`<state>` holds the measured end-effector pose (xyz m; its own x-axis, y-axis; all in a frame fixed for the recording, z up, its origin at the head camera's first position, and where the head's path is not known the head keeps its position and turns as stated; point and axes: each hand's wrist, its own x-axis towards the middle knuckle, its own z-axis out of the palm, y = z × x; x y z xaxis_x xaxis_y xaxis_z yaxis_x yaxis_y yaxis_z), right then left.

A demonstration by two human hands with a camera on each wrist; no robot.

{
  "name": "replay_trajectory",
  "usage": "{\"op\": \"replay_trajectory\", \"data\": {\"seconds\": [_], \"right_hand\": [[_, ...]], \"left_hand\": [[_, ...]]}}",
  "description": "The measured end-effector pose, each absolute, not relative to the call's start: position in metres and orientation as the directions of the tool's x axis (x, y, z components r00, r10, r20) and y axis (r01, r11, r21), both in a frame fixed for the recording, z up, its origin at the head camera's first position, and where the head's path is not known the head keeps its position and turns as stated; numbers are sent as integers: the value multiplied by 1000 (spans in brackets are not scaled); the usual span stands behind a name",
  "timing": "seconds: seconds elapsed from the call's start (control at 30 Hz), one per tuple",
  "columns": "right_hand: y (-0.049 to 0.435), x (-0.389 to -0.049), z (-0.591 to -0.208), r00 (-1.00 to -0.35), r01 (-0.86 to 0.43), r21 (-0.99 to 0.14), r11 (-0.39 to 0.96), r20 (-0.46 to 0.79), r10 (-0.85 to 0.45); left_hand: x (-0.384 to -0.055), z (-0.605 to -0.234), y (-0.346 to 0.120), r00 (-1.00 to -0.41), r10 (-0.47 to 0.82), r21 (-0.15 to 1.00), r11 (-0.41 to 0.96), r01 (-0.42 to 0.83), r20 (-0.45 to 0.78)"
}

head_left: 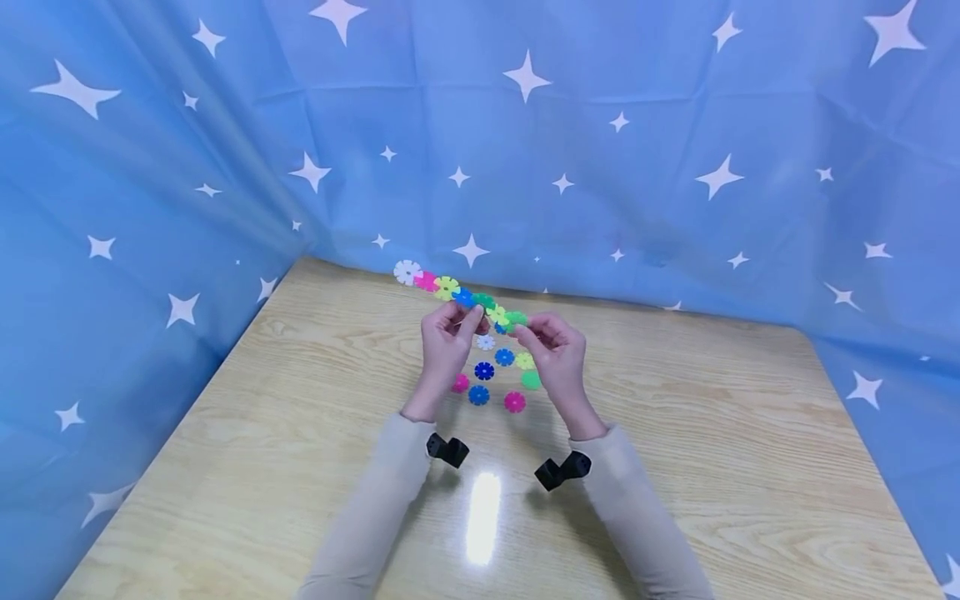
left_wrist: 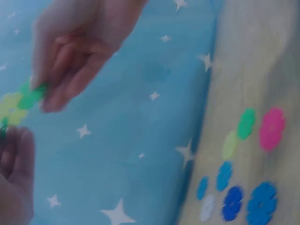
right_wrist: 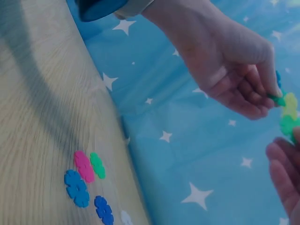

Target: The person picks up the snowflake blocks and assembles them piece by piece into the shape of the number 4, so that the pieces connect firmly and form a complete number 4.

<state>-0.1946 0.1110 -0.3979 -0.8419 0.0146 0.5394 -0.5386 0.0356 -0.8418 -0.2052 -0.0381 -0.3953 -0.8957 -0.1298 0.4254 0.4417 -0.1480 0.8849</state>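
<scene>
A chain of linked notched plastic discs (head_left: 447, 288) slants in the air above the far part of the table. From its left end run white, pink, yellow, blue, green, yellow and green discs. My left hand (head_left: 447, 337) pinches the chain near the green disc (head_left: 483, 301) past its middle. At the chain's right end, my right hand (head_left: 558, 350) pinches the end green disc (left_wrist: 29, 97) between thumb and fingers. In the right wrist view, the left hand (right_wrist: 229, 61) grips the chain from above, and the right hand (right_wrist: 286, 173) is partly cut off.
Below the hands, several loose discs lie on the wooden table (head_left: 300, 467): white (head_left: 486, 342), dark blue (head_left: 484, 371), blue (head_left: 478, 395), pink (head_left: 514, 402), green (head_left: 531, 379) and yellow (head_left: 524, 360) among them. A blue star-patterned curtain (head_left: 525, 167) hangs behind the table.
</scene>
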Motion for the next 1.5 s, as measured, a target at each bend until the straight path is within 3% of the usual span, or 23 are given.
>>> {"op": "replay_trajectory", "data": {"seconds": [0.1,0.3,0.47,0.9,1.1,1.5], "right_hand": [[115,-199,-405,-885,-464,-885,47,465,13],[112,-199,-411,-924,-371,-922,-112,379,-55],[106,-195,-412,-949,-299,-931,-208,313,-37],[95,-193,-413,-980,-182,-877,-445,201,4],[93,-192,-415,-976,-201,-892,-405,218,3],[106,-196,-413,-939,-345,-909,-236,334,85]], "left_hand": [[-209,-389,-44,-906,-72,901,-99,423,418],[-216,-379,-52,-901,64,901,38,433,430],[-216,-374,-55,-880,164,877,121,466,445],[-212,-386,-52,-797,233,761,242,602,557],[-213,-384,-52,-791,231,740,280,612,566],[-207,-373,-62,-784,403,661,427,617,471]]}}
